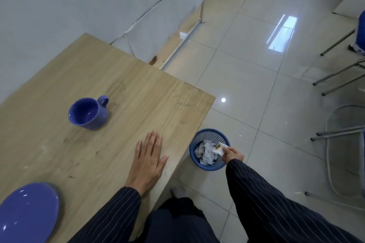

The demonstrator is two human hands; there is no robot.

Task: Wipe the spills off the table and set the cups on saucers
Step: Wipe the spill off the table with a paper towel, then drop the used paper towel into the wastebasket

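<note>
A blue cup [88,112] stands upright on the wooden table [122,85], handle pointing to the far right. A blue saucer [27,211] lies at the near left edge of the view, apart from the cup. My left hand [147,161] rests flat on the table near its right edge, fingers spread, holding nothing. My right hand [232,155] is down beside the table over a blue waste basket [209,149] and pinches a white tissue [219,149] with a yellow-brown stain. Faint dark marks show on the tabletop near my left hand.
The basket stands on the tiled floor just right of the table's corner and holds several crumpled tissues. Metal chair legs [335,77] and a wire frame [347,144] are at the right. A white-covered table [158,6] stands behind the wooden one.
</note>
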